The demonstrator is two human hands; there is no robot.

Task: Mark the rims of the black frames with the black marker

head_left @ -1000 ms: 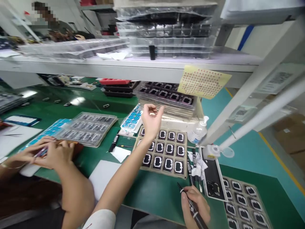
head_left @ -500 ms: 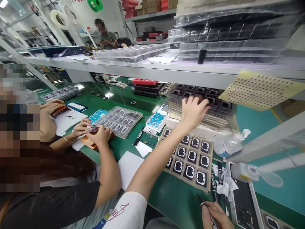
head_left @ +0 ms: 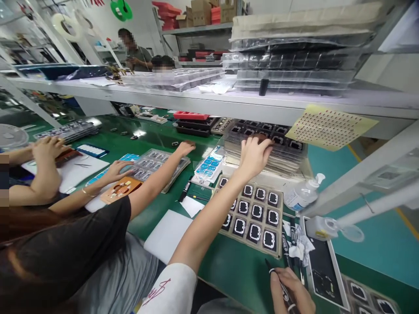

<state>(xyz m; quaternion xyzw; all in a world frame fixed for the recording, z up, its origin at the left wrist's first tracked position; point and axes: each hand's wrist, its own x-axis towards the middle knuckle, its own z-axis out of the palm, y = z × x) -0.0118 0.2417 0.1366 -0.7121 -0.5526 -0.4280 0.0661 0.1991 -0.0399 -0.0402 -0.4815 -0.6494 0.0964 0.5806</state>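
My left hand (head_left: 255, 156) reaches over the top of a stack of trays (head_left: 266, 156), its fingers curled downward. A brownish thing shows at the fingertips, mostly hidden behind them. Low on the right, my right hand (head_left: 290, 288) grips a black marker pen (head_left: 284, 293) with white lettering, tip pointing up and left. Between my hands lies a beige tray (head_left: 250, 220) with rows of dark square pieces, each bearing a white frame. My left forearm covers part of its left side.
A co-worker's hands (head_left: 186, 148) are at the left, by a clear tray (head_left: 153, 163) and an orange block (head_left: 122, 188). A pump bottle (head_left: 301, 194), black pens (head_left: 292, 237) and crumpled tissue (head_left: 303, 250) stand or lie at right. A shelf edge (head_left: 196, 101) runs overhead.
The view has shifted slightly to the right. My left hand stays over the stack and my right hand keeps the marker pen. The co-worker's hands have parted, one reaching over the clear tray.
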